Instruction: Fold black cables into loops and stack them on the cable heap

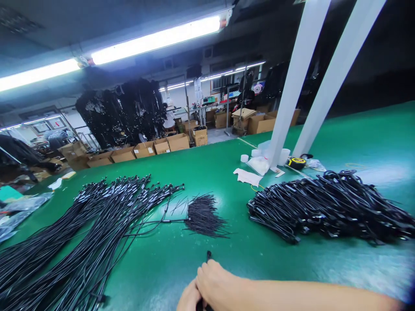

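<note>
At the bottom edge of the head view my right hand (215,283) and my left hand (189,299) are closed together around a thin black cable (208,255); its end sticks up just above my fingers. Straight ahead on the green table (201,168) lies a small heap of black cable ties (203,216). A long spread of loose black cables (81,233) fans out to the left. On the right sits a pile of coiled, bundled black cables (330,203).
Two white slanted posts (293,82) rise from the table at the back right, with white cups, plastic bags, white paper and a yellow tape measure (296,163) at their foot. Cardboard boxes (145,149) line the far edge. Plastic bags lie at far left.
</note>
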`<state>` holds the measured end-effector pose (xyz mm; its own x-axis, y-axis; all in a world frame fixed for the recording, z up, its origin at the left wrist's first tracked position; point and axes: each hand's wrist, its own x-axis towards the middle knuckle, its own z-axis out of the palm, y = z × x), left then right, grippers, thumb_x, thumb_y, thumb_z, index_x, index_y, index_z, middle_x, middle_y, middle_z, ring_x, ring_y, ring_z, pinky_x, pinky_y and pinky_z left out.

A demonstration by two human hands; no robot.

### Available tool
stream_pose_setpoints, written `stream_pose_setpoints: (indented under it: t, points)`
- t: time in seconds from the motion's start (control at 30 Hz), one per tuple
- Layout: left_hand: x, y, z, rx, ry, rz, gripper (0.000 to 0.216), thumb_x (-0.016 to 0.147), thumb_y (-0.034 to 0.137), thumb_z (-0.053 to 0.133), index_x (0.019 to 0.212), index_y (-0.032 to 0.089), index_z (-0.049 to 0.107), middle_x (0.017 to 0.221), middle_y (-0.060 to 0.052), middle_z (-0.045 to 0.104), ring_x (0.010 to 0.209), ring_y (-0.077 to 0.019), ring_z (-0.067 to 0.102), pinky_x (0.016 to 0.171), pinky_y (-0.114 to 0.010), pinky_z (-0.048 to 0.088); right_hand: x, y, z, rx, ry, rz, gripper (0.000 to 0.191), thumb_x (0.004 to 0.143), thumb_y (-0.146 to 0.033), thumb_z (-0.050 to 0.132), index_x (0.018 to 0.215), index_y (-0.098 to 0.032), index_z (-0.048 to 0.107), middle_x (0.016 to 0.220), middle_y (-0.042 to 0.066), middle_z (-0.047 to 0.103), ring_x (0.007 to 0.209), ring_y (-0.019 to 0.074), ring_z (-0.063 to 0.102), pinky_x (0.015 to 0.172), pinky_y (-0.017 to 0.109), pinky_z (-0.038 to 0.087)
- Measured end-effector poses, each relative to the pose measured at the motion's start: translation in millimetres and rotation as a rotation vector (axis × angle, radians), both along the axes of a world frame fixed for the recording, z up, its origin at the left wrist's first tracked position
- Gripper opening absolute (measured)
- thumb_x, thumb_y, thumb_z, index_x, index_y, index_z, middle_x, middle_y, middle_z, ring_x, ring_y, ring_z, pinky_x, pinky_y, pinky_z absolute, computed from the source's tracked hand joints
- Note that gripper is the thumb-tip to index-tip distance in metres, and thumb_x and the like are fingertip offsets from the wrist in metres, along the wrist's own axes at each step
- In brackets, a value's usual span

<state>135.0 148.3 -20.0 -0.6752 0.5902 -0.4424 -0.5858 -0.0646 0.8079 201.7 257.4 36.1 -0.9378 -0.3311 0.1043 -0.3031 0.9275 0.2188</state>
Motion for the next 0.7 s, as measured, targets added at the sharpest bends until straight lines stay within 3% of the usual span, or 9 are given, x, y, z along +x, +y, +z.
stream_pose_setpoints:
  t: [0.1,0.17,0.2,0.27,0.33,0.4,0.47,0.6,0.7]
  points:
    - [-5,10,9.2,0.089,-0.105,0.073,0.027,0.053,0.043,0.077,0.058,0.018,0.070,0.057,0.000,0.064,0.067,-0.0182,0.057,0.084,-0.035,0.045,-14,-1,-1.6,-0.242,-0.039,-0.184,0.008,0.071,-0.013,0.059,0.078,-0.015,0.062,0.073,0.008,0.064,0.063,0.0211,0.056,0.053,0.031,0.034]
    - [-10,8,19.0,0.169,-0.100,0.121,0.037,0.049,0.047,0.081,0.070,0.018,0.075,0.078,-0.006,0.071,0.083,-0.0201,0.060,0.089,-0.033,0.043,-18,-4,-3.7,-0.381,0.001,-0.269,0.013,0.080,-0.012,0.048,0.082,-0.017,0.060,0.079,0.005,0.065,0.068,0.0183,0.058,0.057,0.028,0.036]
    - [-12,4,23.8,0.196,-0.049,0.138,0.041,0.048,0.047,0.083,0.076,0.019,0.076,0.090,-0.007,0.071,0.091,-0.0211,0.058,0.090,-0.031,0.042,-18,-5,-4.9,-0.539,0.005,-0.327,0.017,0.084,-0.011,0.042,0.079,-0.017,0.058,0.078,0.003,0.064,0.069,0.0164,0.058,0.059,0.027,0.036]
    - [-15,-6,31.0,0.182,0.208,0.107,0.035,0.054,0.051,0.080,0.072,0.021,0.076,0.095,-0.007,0.064,0.092,-0.0202,0.056,0.084,-0.028,0.042,-16,-3,-6.5,-0.942,-0.026,-0.444,0.023,0.085,-0.014,0.038,0.067,-0.018,0.051,0.067,-0.001,0.059,0.064,0.0136,0.055,0.058,0.023,0.035]
    - [-14,-16,33.9,0.101,0.614,-0.058,0.035,0.071,0.054,0.066,0.061,0.021,0.076,0.083,-0.004,0.053,0.078,-0.0165,0.052,0.075,-0.027,0.040,-13,2,-6.1,-1.239,-0.071,-0.522,0.026,0.082,-0.018,0.040,0.057,-0.019,0.040,0.056,-0.003,0.048,0.058,0.0126,0.048,0.054,0.022,0.032]
    - [-11,-21,34.4,0.016,0.880,-0.275,0.047,0.083,0.052,0.052,0.055,0.022,0.075,0.072,-0.001,0.043,0.068,-0.0145,0.046,0.070,-0.028,0.037,-7,7,-3.3,-1.289,-0.057,-0.559,0.027,0.082,-0.022,0.040,0.056,-0.020,0.033,0.055,-0.003,0.043,0.057,0.0125,0.044,0.053,0.023,0.030]
    - [-11,-22,36.2,-0.017,0.847,-0.370,0.040,0.083,0.050,0.052,0.067,0.024,0.078,0.070,-0.002,0.044,0.071,-0.0160,0.046,0.073,-0.029,0.038,-1,8,0.6,-1.243,-0.002,-0.504,0.028,0.086,-0.026,0.038,0.059,-0.020,0.035,0.060,-0.002,0.046,0.060,0.0133,0.044,0.057,0.024,0.030]
    - [-18,-27,50.7,-0.018,0.401,-0.303,0.043,0.075,0.056,0.059,0.097,0.023,0.075,0.074,-0.002,0.054,0.071,-0.0163,0.048,0.071,-0.028,0.040,10,-3,2.4,-1.069,-0.019,-0.146,0.022,0.087,-0.027,0.037,0.068,-0.021,0.046,0.074,0.001,0.058,0.069,0.0159,0.049,0.064,0.026,0.033]
    - [-19,-34,56.1,-0.020,0.387,-0.309,0.057,0.075,0.068,0.047,0.073,0.019,0.076,0.066,-0.002,0.055,0.062,-0.0143,0.044,0.062,-0.026,0.036,8,-5,0.8,-1.097,-0.086,-0.210,0.019,0.081,-0.024,0.040,0.063,-0.020,0.042,0.067,0.000,0.055,0.064,0.0149,0.048,0.060,0.025,0.031]
